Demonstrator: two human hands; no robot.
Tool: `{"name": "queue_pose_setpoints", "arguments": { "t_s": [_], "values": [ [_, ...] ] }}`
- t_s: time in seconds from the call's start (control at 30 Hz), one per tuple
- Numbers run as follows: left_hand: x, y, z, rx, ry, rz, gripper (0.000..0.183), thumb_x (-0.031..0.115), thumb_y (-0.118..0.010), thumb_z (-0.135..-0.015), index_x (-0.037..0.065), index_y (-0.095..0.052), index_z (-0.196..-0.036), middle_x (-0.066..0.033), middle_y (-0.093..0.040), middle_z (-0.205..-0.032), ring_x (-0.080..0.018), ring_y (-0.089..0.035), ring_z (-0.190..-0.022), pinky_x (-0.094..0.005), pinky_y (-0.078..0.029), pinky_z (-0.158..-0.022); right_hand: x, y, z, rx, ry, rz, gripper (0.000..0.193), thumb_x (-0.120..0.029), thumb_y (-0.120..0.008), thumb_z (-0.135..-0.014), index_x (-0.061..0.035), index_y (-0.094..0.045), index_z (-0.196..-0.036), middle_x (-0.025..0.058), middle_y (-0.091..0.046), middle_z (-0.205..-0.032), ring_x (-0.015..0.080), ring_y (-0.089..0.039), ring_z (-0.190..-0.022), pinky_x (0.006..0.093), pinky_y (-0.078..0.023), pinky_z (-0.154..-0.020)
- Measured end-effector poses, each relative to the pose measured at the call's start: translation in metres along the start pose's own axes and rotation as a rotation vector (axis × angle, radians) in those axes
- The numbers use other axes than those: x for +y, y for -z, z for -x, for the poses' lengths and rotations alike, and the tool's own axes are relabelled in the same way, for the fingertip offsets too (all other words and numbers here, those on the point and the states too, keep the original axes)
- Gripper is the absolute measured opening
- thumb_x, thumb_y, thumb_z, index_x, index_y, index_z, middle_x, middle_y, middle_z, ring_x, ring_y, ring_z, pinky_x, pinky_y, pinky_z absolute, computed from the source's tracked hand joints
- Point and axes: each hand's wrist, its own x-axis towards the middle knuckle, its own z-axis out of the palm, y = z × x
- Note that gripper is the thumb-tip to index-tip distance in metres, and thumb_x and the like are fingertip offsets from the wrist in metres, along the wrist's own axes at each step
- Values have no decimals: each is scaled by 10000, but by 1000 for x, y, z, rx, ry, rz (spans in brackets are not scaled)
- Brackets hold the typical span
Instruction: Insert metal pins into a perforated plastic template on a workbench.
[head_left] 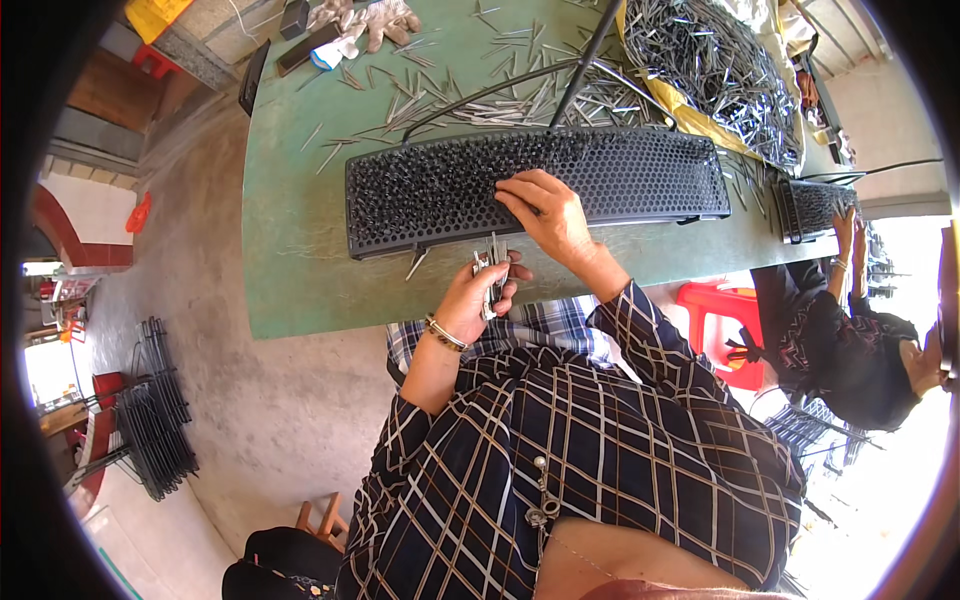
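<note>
My left hand (478,292) is closed round a small bundle of thin metal pins (492,265), held upright just in front of a long black perforated panel (620,190). On the panel's top my right hand (553,212) has thumb and fingers pinched together near the middle. Whatever sits between those fingertips is too small to make out. Dark pins stand in many of the holes on the panel's left part, while open holes show on its right part. Black bars rise from the panel's far side.
Loose pins (520,100) lie scattered across the green table (300,270). A large heap of pins (710,70) rests on yellow sheeting at far right. Gloves (380,22) lie at far left. Right of me are a red stool (715,310) and another person working at a similar panel (815,208).
</note>
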Motion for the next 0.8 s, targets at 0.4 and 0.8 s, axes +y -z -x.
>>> {"name": "queue_pose_setpoints", "arguments": {
  "t_s": [0.4, 0.8],
  "values": [
    [-5, 0, 3, 26, -15, 8, 266, 127, -538, -890, -7, -533, -1120, -138, -610, -916, -85, -483, -649, -197, -372, -476, -3, -3, 7, -3, -92, 53, 128, -107, -677, -786, -42, -682, -896, 74, -579, -893, 231, -596, -695, 327, -487, -602],
    [-8, -2, 4, -7, 11, 1, 274, 145, -528, -901, -11, -534, -1127, -124, -610, -916, -81, -478, -660, -207, -370, -492, -6, 0, 5, -31, -134, 77, 152, -116, -673, -792, -57, -687, -932, 72, -565, -911, 219, -591, -731, 324, -483, -626]
  ]
}}
